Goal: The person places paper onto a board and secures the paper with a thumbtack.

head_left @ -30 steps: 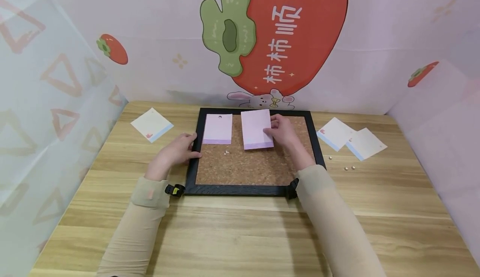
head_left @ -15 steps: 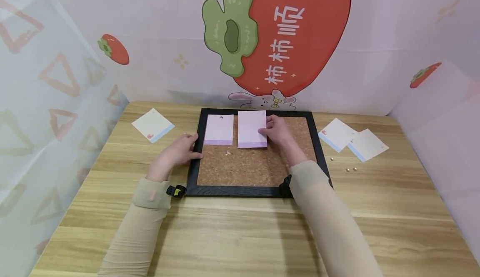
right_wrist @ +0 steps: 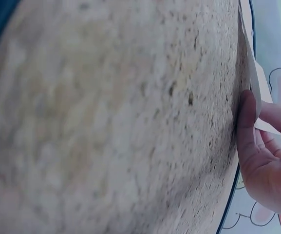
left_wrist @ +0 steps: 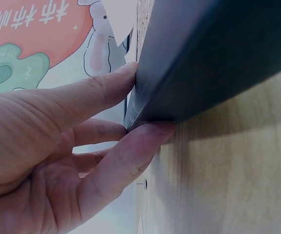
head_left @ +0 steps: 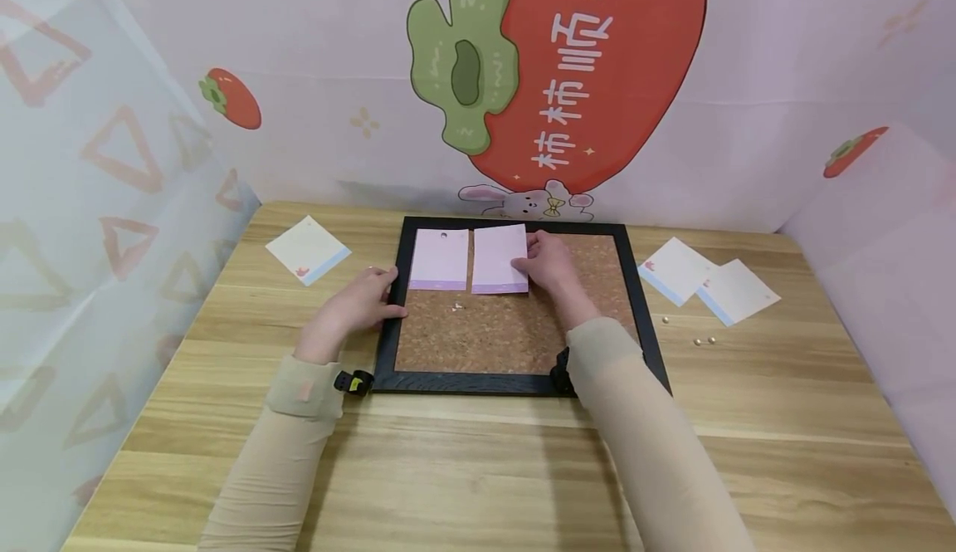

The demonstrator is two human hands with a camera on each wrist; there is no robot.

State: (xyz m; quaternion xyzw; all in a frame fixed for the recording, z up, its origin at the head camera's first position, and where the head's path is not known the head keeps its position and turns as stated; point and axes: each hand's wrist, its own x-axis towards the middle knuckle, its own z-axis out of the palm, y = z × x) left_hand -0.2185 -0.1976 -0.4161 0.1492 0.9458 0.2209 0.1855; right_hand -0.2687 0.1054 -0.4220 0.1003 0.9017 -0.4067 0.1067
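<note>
A cork board (head_left: pixel 478 340) with a black frame lies on the table. My left hand (head_left: pixel 360 299) holds its left frame edge; in the left wrist view that hand's thumb (left_wrist: pixel 113 85) lies on the frame (left_wrist: pixel 164 53) and a finger touches its outer side. My right hand (head_left: pixel 554 266) pinches a pink note sheet (head_left: pixel 499 261) with a purple bottom strip by its right edge, over the board's upper middle. The right wrist view shows this sheet (right_wrist: pixel 252 73) edge-on, between thumb and fingers. To its left, a similar note (head_left: pixel 438 261) lies on the board with a pin near its top.
A cream note (head_left: pixel 308 250) with a blue strip lies left of the board. Two more cream notes, one (head_left: pixel 675 270) overlapping the other (head_left: pixel 738 290), lie to the right. Three small pins (head_left: pixel 698 342) rest on the table below them. A printed cloth (head_left: pixel 314 120) hangs behind.
The right hand has shifted the pink sheet left and lowered it slightly, close beside the pinned note. The left hand keeps its place on the frame.
</note>
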